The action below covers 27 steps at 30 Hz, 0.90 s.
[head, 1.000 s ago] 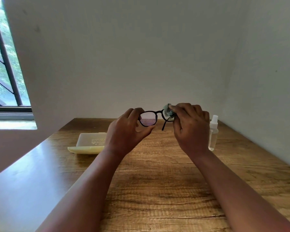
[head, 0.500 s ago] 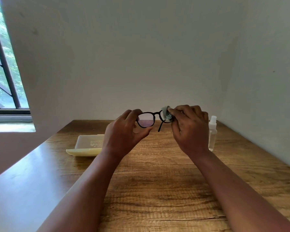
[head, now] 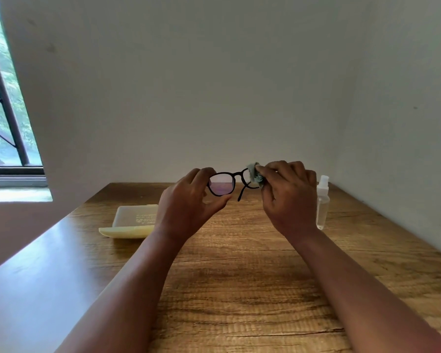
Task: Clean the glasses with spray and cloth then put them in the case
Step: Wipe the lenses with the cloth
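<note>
Above the wooden desk (head: 239, 289), a person is holding black-framed glasses (head: 229, 183) in mid-air at 12 o'clock. The left hand (head: 189, 207) is pinching the frame's left end, its grip curled around the rim. The right hand (head: 288, 197) is pinching a grey-green cloth (head: 254, 172) against the right lens. A pale yellow glasses case (head: 131, 221) is lying open at 10 o'clock; a clear spray bottle (head: 322, 202) is standing upright at 2 o'clock.
</note>
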Tool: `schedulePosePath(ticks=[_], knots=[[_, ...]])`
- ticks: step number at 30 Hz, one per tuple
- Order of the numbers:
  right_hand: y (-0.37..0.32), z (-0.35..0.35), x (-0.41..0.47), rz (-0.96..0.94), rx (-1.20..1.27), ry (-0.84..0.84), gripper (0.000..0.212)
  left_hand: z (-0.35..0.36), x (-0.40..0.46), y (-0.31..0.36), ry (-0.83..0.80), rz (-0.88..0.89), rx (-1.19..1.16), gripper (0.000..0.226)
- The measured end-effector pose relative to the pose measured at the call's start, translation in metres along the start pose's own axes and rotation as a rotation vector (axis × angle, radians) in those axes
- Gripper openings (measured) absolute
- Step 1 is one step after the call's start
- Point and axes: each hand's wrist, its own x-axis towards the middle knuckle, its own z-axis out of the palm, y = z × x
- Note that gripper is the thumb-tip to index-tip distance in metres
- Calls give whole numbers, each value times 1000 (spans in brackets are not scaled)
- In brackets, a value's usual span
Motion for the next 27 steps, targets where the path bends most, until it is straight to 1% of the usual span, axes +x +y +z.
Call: schedulePosePath(ticks=[2, 5, 9, 12, 15, 18, 22, 27], knots=[[3, -1, -1, 30, -4, -5, 23, 0, 0, 0, 4, -5, 4, 52], [2, -2, -3, -19, 45, -31, 16, -2, 0, -1, 10, -4, 13, 52], [-6, -2, -2, -108, 131, -45, 18, -2, 0, -2, -9, -14, 18, 51], [-12, -3, -1, -148, 186, -40, 24, 0, -1, 0, -43, 3, 12, 49], [-19, -4, -2, -193, 204, -59, 31, 2, -2, 3, -67, 43, 12, 46], [-27, -3, -3, -270, 212, -99, 33, 3, -2, 3, -87, 65, 26, 44], [-32, -2, -4, -378, 247, -132, 30, 1, -2, -1, -100, 63, 31, 50], [-31, -5, -1, -374, 232, -99, 15, 1, -1, 0, -107, 65, 26, 55]])
